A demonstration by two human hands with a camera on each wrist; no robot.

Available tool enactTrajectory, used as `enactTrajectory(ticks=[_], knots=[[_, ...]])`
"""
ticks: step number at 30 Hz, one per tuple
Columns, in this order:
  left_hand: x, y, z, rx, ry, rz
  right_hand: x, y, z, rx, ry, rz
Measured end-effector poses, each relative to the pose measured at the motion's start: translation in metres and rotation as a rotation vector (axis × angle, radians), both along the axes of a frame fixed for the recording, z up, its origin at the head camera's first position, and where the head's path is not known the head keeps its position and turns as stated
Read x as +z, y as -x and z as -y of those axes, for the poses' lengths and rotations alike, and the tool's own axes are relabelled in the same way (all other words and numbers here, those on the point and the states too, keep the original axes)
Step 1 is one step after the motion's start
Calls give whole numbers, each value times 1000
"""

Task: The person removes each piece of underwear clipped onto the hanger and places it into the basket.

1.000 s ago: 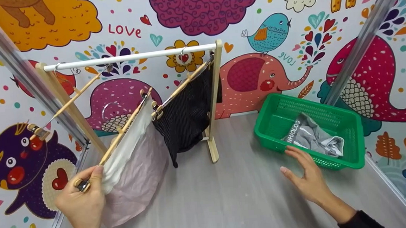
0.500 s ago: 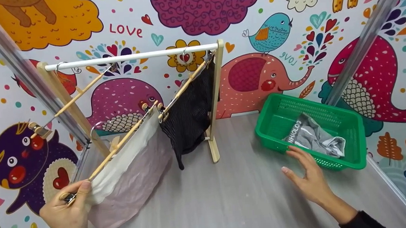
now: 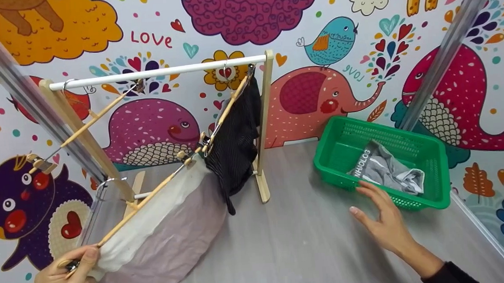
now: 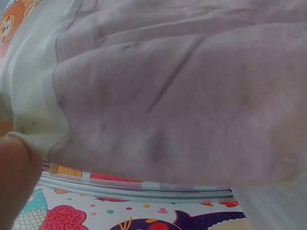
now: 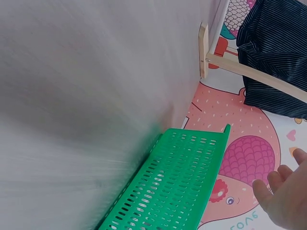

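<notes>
In the head view my left hand (image 3: 68,277) grips the near end of a wooden clip hanger (image 3: 154,192), by its clip. A white and pale pink cloth garment (image 3: 171,247) hangs from that hanger; it fills most of the left wrist view. The hanger's far end is close to the black striped garment (image 3: 235,147), which hangs on another hanger from the rack's white rail (image 3: 160,71). My right hand (image 3: 384,225) holds nothing, fingers spread, in front of the green basket (image 3: 337,175). Inside that basket lies a grey garment (image 3: 387,170) with white lettering.
A bare clip hanger (image 3: 80,130) hangs at the rail's left end. The wooden rack's right post (image 3: 265,123) stands between the garments and the basket. Patterned walls and metal posts (image 3: 452,50) enclose the grey floor (image 3: 293,244).
My left hand has moved down and left with the hanger and the pink and white garment, turning the hanger's hook leftward. The right hand stays nearly still.
</notes>
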State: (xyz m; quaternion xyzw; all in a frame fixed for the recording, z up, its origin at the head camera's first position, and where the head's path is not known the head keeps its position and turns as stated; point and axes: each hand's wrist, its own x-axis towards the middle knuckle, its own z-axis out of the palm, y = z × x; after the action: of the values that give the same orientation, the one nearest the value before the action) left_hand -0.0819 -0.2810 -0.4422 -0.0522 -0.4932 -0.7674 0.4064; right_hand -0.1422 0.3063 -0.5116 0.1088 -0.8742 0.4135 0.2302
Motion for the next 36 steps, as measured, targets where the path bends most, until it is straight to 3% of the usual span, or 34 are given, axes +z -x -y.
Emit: enactTrajectory(ticks=[3,10,13,16,23,26,30,36], knots=[[0,-3,1,1,-11,40,0,0,-1,-1,2,-2],[-3,-6,4,-132,-15,-19,3,-1,-1,-6,-11,22],[-1,-6,1,-177,48,-39,6,-1,0,1,-10,38],[-1,-3,-2,-262,97,-87,9,-1,0,14,-8,51],[-5,2,-11,-381,198,-78,16,-3,4,61,-30,10],[-7,4,-15,-387,255,-72,19,-3,7,106,-32,-63],[-5,7,-23,-334,357,-42,22,-2,11,166,-33,-155],[2,15,-39,-281,525,15,26,-3,16,225,-35,-209]])
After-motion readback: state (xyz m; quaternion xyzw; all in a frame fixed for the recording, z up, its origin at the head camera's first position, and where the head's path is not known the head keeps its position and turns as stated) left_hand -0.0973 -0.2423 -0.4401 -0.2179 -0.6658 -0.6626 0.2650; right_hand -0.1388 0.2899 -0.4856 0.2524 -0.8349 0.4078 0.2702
